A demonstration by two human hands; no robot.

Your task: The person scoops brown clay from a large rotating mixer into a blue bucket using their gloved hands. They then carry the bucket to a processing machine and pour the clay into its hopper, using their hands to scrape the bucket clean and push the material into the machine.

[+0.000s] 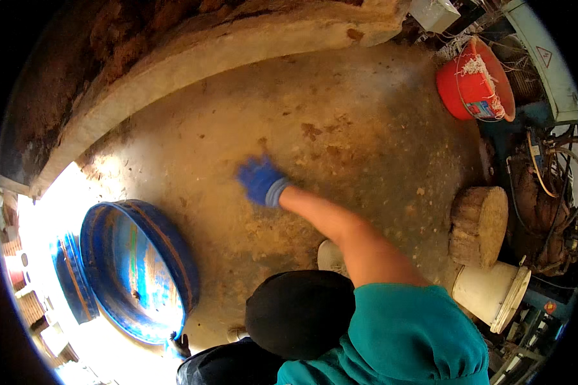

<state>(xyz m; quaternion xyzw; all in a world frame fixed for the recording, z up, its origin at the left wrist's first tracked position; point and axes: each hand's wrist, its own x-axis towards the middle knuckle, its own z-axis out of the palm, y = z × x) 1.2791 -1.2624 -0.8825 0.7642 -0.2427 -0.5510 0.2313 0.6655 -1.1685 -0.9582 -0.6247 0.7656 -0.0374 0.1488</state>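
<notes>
My right hand [261,182], in a blue knit glove, reaches out over the dirt-stained floor. Its fingers look spread and nothing is in them, though motion blurs the tips. A large round blue tub [185,256] lies at the left, its scuffed, rust-streaked inside facing me. At the tub's lower rim is my left hand [181,346], small, dark and partly lost in glare. Its fingers appear closed over that rim. The left forearm is hidden by my dark clothing.
A low concrete ledge [192,67] curves along the far side. On the right stand a red bucket [455,90] with pale shreds, a log stump [472,224], a cream bucket [485,292] and machinery with hoses [539,186]. Another blue container [74,276] is behind the tub.
</notes>
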